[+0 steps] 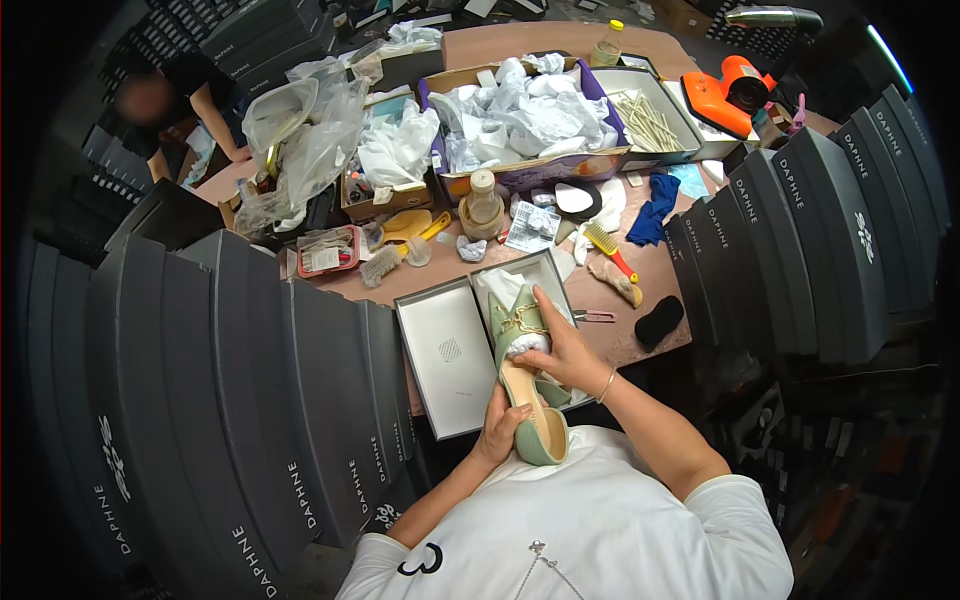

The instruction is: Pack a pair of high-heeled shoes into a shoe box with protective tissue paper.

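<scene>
Both of my hands are on a light green shoe (541,437) with a tan insole and a gold chain across the front. White paper is stuffed in its toe. My left hand (496,428) grips it beside the heel, thumb over the edge. My right hand (568,352) is closed around the front part. Another green piece shows beneath my right hand; I cannot tell whether it belongs to a second shoe. The shoe is over an open shoebox (553,272) lined with white tissue paper (500,284). A white-lined lid (442,375) lies to its left.
Tall stacks of dark shoeboxes (165,380) (800,230) flank me. On the table are a yellow-red brush (610,250), a black oval pad (659,322), a blue cloth (655,211) and a jar (481,208). Behind stand a carton of crumpled paper (520,175) and an orange tool (715,105). Another person (200,100) is at far left.
</scene>
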Action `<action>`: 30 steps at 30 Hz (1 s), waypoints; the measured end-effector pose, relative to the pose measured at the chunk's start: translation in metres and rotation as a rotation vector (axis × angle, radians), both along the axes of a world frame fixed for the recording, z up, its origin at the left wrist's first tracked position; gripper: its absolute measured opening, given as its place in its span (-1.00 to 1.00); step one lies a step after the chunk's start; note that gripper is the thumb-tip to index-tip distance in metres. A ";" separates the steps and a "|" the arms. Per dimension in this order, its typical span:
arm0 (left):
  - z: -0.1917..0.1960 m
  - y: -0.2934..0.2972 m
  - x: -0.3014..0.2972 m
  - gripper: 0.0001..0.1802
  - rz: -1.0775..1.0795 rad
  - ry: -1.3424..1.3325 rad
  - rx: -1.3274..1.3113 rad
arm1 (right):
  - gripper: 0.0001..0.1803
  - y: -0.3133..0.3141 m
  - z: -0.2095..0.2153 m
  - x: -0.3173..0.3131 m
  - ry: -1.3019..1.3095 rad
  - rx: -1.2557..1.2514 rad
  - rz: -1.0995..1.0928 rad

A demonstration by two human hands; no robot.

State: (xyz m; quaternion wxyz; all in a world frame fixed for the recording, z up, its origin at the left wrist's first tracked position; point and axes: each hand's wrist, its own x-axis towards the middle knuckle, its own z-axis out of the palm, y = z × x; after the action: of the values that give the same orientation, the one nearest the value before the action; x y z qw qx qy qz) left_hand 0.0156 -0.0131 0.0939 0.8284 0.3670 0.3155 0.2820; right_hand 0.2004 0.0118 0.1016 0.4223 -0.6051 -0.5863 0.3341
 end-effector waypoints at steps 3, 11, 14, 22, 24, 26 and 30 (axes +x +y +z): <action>-0.006 -0.002 0.000 -0.34 0.028 0.008 -0.006 | 0.02 0.006 -0.013 -0.011 -0.046 -0.126 -0.002; -0.006 0.012 -0.020 -0.32 0.089 0.020 -0.106 | -0.14 0.032 -0.016 -0.005 0.530 -0.341 0.196; -0.004 0.001 -0.014 -0.36 0.162 0.047 -0.104 | -0.14 0.029 -0.018 -0.011 0.333 -0.352 0.176; -0.061 0.058 -0.051 -0.48 0.366 0.291 -0.080 | -0.22 -0.009 -0.047 0.014 -0.197 -0.507 0.505; -0.100 0.068 -0.065 -0.46 0.610 0.915 0.639 | -0.46 -0.036 -0.062 0.006 -0.506 -0.573 0.543; -0.076 0.073 -0.062 -0.43 0.450 0.717 0.515 | -0.56 -0.056 -0.080 -0.006 -0.696 -0.441 0.340; -0.049 0.048 -0.031 -0.39 0.157 0.406 0.058 | -0.60 -0.056 -0.068 -0.012 -0.529 -0.425 0.310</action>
State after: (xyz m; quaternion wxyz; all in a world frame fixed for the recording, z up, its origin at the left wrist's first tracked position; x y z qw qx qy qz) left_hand -0.0158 0.0351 0.0449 0.7124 0.4142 0.4952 0.2751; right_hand 0.1881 -0.0439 0.0335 0.0654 -0.6488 -0.6774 0.3404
